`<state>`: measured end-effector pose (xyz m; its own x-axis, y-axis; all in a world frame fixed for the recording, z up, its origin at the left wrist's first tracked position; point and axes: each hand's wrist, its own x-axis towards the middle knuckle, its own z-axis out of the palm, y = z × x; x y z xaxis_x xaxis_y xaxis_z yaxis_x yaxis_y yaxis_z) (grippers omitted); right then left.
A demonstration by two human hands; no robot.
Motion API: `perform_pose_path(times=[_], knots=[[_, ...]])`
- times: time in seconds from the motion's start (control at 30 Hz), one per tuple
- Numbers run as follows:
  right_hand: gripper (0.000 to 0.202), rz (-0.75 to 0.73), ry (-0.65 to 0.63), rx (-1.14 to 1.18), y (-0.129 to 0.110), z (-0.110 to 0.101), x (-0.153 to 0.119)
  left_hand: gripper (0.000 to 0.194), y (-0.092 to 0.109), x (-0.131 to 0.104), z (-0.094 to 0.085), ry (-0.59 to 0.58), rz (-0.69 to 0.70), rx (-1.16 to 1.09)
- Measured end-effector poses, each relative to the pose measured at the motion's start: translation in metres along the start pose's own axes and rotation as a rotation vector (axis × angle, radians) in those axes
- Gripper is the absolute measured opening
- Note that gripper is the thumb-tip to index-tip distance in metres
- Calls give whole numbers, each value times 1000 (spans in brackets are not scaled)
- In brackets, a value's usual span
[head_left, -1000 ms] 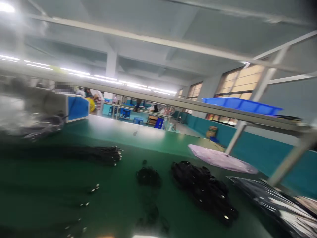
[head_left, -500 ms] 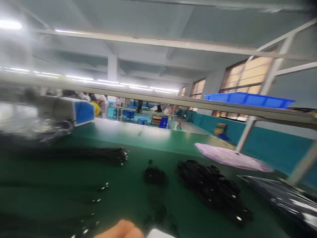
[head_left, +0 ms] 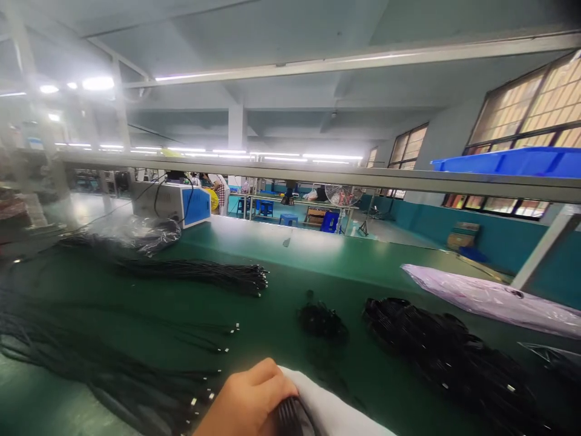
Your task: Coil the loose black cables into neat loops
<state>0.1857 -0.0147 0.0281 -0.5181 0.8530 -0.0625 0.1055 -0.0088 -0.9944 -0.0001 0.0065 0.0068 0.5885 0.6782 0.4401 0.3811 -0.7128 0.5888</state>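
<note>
My left hand (head_left: 254,393) is at the bottom centre, its fingers closed round a bundle of black cables (head_left: 290,416). Against its right side lies a smooth white thing (head_left: 336,406), which I cannot make out for sure. My right hand does not show. Left of my hand, long loose black cables (head_left: 104,369) with small pale ends spread over the green table (head_left: 281,315). Further back lies a straight bundle of black cables (head_left: 213,272). To the right are a small dark coil (head_left: 322,320) and a large heap of coiled black cables (head_left: 445,345).
A blue and grey machine (head_left: 181,203) stands at the back left, behind clear plastic bags (head_left: 157,235). Pinkish plastic packaging (head_left: 485,300) lies at the right. A shelf rail (head_left: 318,174) crosses above the table, bearing a blue tray (head_left: 512,161). A person (head_left: 221,192) stands far back.
The view has swung left, so things appear further right. My left hand has come further into view, with the black cables now showing in it. More of the white thing shows.
</note>
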Motion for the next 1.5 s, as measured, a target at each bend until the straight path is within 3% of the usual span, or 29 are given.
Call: perform_pose_path(times=[0.17,0.27,0.37,0.5,0.63,0.83,0.97,1.07,1.13,1.23,1.37,1.5], knots=[[31,-3,-5,83,2,9,11,32,5,3,-5,18,-189,-144],[36,82,-94,348,10,11,11,38,1,5,-2,29,-378,-405],[34,122,-151,570,18,12,13,33,-6,9,1,16,-508,-489],[32,91,-149,534,21,13,19,31,-9,15,1,-54,-666,-516],[30,83,-114,489,19,14,21,29,-1,18,1,79,-583,-181],[33,121,-58,446,25,19,20,26,-7,18,16,-48,-733,-533],[28,149,-46,373,33,23,22,19,-15,16,24,-2,-707,-299],[15,254,36,256,36,26,24,18,-15,15,20,-17,-681,-107],[11,280,60,303,37,26,24,18,-14,13,15,-13,-645,-66],[14,200,17,443,40,25,23,11,-10,10,8,4,-596,-77],[20,136,-2,423,46,29,26,12,-5,10,7,12,-556,-17],[19,213,50,397,49,25,29,13,-8,14,2,-4,-519,-48]])
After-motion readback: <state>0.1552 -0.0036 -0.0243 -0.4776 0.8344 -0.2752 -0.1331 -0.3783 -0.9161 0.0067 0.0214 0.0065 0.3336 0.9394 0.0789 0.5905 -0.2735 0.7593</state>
